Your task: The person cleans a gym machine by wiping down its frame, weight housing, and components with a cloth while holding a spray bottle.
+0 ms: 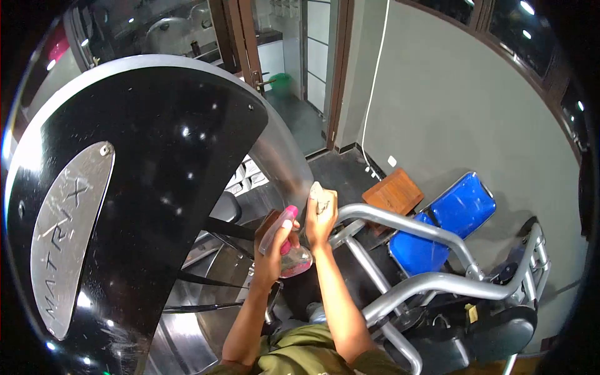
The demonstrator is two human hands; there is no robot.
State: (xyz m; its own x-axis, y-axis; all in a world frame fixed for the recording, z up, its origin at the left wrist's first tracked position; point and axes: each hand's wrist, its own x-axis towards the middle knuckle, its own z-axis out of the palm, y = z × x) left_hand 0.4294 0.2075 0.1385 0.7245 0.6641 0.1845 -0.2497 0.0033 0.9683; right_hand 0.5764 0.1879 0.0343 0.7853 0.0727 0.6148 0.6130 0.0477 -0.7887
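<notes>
Spray bottle (296, 265): located before my torso, gripped by my left hand (274, 245), fingers curled round below the pink spray head (290, 212). Clear body appears to be thin plastic; I judge it light, apt to flex if squeezed and slippery when wet. Sound hold: the neck, by the trigger. My right hand (321, 219), just beside it, is closed on a pale wad (322, 204), apparently soft cloth. Further out: silver tubing (417, 226) at right, then a blue chair (464, 205).
</notes>
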